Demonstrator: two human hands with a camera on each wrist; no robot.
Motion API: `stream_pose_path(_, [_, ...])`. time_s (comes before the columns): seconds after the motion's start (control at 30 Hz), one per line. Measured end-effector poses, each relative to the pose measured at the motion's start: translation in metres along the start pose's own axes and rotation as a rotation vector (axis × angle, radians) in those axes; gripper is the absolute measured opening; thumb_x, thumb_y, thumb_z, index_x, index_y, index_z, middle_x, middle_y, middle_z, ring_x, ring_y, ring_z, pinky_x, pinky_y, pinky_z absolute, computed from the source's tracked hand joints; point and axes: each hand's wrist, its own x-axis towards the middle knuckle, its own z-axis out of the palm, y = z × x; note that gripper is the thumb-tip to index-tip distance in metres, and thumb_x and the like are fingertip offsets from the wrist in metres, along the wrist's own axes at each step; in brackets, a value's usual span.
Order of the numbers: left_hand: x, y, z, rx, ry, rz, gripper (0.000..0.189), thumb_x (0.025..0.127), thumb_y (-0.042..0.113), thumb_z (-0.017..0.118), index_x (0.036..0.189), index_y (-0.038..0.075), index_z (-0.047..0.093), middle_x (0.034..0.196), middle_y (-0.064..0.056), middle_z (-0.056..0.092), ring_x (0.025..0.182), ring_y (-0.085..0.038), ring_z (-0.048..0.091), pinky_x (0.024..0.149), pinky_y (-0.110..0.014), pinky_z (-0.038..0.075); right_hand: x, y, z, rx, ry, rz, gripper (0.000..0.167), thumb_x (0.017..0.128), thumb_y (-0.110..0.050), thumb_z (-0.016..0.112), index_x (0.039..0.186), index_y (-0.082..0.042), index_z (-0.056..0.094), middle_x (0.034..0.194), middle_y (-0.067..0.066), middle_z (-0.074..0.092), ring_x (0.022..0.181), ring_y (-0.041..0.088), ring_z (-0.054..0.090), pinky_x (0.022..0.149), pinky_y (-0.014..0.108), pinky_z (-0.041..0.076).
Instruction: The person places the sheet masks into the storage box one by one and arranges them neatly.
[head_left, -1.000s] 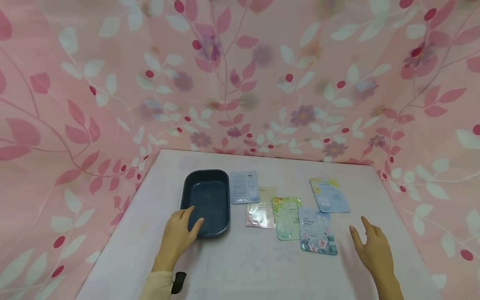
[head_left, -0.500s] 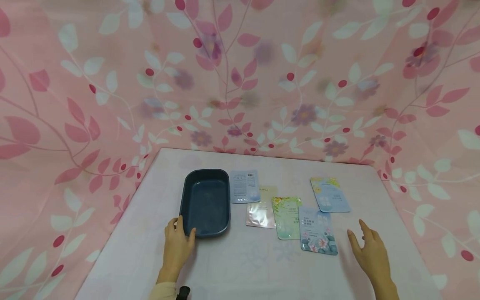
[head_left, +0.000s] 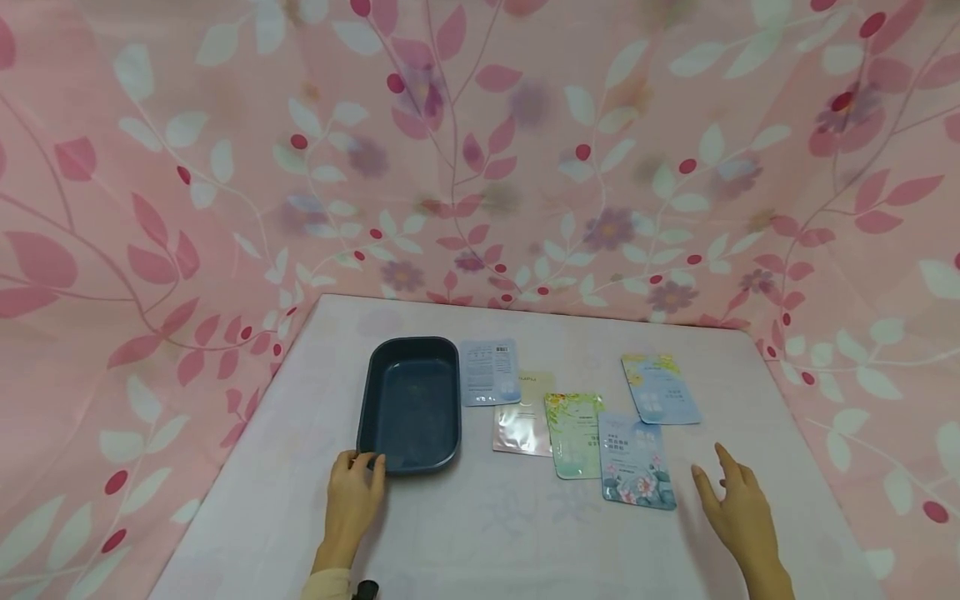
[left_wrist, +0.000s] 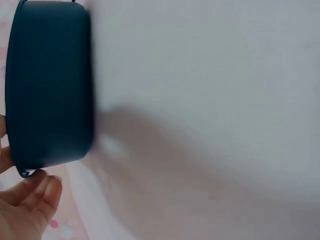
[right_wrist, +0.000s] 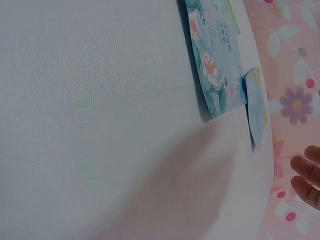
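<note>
A deep, dark blue rectangular tray (head_left: 415,408) stands on the left part of the table. My left hand (head_left: 351,498) is at its near left corner, fingers bent over the rim. In the left wrist view, the tray's outer wall (left_wrist: 50,90) fills the left side, and the fingertips (left_wrist: 37,181) pinch the rim's corner. Over the table at the right, my right hand (head_left: 738,512) hovers with fingers spread and holds nothing. Nearest to it lies a blue sachet with pink lotus flowers (head_left: 637,462); a blue and yellow sachet (head_left: 662,390) lies farther back.
Between tray and lotus sachet lie a green sachet (head_left: 573,437), a pale pink and cream one (head_left: 521,425) and a light blue one with printed text (head_left: 490,372), partly overlapping. Floral pink cloth (head_left: 480,192) hangs behind and beside the white-covered table (head_left: 487,542).
My left hand has drawn back from over the tray's left side to its near corner and taken hold of the rim. The right hand has drifted slightly left and down.
</note>
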Motion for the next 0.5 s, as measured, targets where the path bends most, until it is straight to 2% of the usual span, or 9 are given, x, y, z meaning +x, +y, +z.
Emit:
stream_pose_path(0.33, [-0.0064, -0.0066, 0.0001, -0.033, -0.052, 0.013, 0.037, 0.075, 0.022, 0.079, 0.094, -0.007, 0.066, 0.104, -0.028, 0.052, 0.091, -0.037, 0.050, 0.067, -0.047, 0.050, -0.0015, -0.0014, 0.0022, 0.006, -0.040, 0.003, 0.055, 0.094, -0.024, 0.057, 0.130, 0.013, 0.040, 0.111, 0.042, 0.047, 0.084, 0.048, 0.058, 0.066, 0.061, 0.046])
stream_pose_path(0.5, [-0.0098, -0.0064, 0.0020, -0.049, -0.029, 0.015, 0.047, 0.070, 0.022, 0.083, 0.100, -0.010, 0.065, 0.116, -0.032, 0.049, 0.094, -0.038, 0.051, 0.069, -0.048, 0.049, -0.0030, -0.0010, 0.0046, 0.013, -0.036, -0.007, 0.055, 0.093, -0.024, 0.058, 0.130, 0.012, 0.041, 0.111, 0.042, 0.047, 0.083, 0.047, 0.059, 0.065, 0.061, 0.047])
